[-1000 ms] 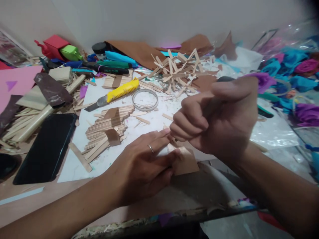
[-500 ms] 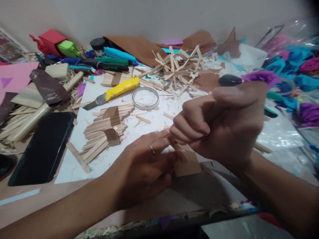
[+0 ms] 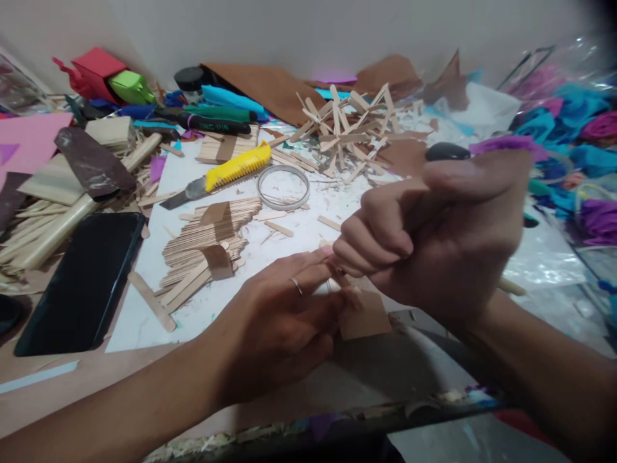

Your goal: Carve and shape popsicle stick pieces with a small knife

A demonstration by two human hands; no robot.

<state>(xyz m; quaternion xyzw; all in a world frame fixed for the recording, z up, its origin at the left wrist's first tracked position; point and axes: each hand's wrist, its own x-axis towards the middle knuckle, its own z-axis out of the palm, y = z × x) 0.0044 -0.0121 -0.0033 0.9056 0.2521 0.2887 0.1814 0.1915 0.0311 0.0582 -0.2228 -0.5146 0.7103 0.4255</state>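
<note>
In the middle front, my left hand (image 3: 284, 315) is closed, with a ring on one finger. Its fingertips and thumb press together at the edge of a small square piece of brown card (image 3: 365, 316). My right hand (image 3: 443, 231) is curled into a fist just above and to the right, its lower fingers against the left fingertips. Whatever lies inside that fist is hidden. Beyond its thumb shows a black rounded object (image 3: 448, 152); I cannot tell whether the hand holds it. Left of my hands lies a stack of wooden craft sticks (image 3: 207, 238).
A yellow box cutter (image 3: 236, 168) with its blade out and a roll of clear tape (image 3: 260, 186) lie behind. A pile of loose sticks (image 3: 347, 135) rises farther back. At left is a black phone (image 3: 81, 283); at right, blue and purple crepe paper (image 3: 578, 122). The table edge (image 3: 337, 421) runs in front.
My right fist has shifted slightly to the right. My left hand and the card stay almost where they were; the whole view has moved a little.
</note>
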